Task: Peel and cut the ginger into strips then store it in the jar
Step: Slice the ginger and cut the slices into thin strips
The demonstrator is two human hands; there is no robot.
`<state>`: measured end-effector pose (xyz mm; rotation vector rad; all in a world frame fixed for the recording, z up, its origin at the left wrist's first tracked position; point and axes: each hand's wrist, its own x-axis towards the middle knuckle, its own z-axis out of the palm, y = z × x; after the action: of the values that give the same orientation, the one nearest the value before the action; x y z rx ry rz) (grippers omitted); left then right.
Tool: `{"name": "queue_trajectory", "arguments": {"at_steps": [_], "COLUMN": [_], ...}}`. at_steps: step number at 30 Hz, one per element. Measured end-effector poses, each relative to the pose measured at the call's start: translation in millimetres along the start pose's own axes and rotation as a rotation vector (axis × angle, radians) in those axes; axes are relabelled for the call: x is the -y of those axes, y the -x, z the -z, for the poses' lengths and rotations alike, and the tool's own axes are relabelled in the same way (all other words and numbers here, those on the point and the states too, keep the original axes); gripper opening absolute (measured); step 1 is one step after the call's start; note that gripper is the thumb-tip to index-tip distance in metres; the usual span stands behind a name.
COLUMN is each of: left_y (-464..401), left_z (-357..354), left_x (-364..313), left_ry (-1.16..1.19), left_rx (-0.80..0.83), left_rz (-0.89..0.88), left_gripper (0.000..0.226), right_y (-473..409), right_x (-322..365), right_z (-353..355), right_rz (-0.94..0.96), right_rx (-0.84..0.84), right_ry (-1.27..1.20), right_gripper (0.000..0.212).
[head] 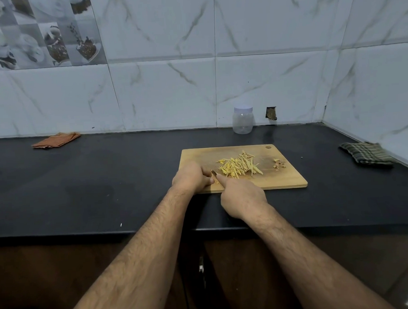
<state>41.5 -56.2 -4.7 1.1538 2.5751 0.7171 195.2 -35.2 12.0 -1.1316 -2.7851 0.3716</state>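
Lying on a black counter (106, 182) under marble tiles (160, 90), the board (281, 181) bears both hands' curled fingers (206, 181).

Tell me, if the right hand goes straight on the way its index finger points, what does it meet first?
Probably the knife tip, just beyond the right hand's fingertip, then the left hand. Depth is unclear.

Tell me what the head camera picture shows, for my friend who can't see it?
Two hands, left hand and right hand, cut with a small knife on a wooden cutting board beside a pile of ginger strips. A lidded empty jar stands behind on the black counter.
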Motion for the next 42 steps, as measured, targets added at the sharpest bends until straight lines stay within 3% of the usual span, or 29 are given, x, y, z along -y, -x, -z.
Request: {"name": "queue_trajectory", "arguments": {"at_steps": [26, 33, 42], "left_y": [-4, -1, 1], "left_z": [-2, 0, 1], "left_x": [0, -3, -3], "left_ry": [0.010, 0.009, 0.021], "left_rx": [-0.023, -0.010, -0.011], "left_rz": [0.032, 0.033, 0.056], "left_gripper": [0.022, 0.030, 0.032], "right_y": [13, 24, 0], "right_x": [-13, -16, -12], "right_z": [0, 3, 4], "right_rz": [0.054, 0.015, -0.040], "right_rx": [0.068, 0.100, 0.026], "right_ry": [0.128, 0.172, 0.057], "right_gripper": [0.070, 0.080, 0.070]}}
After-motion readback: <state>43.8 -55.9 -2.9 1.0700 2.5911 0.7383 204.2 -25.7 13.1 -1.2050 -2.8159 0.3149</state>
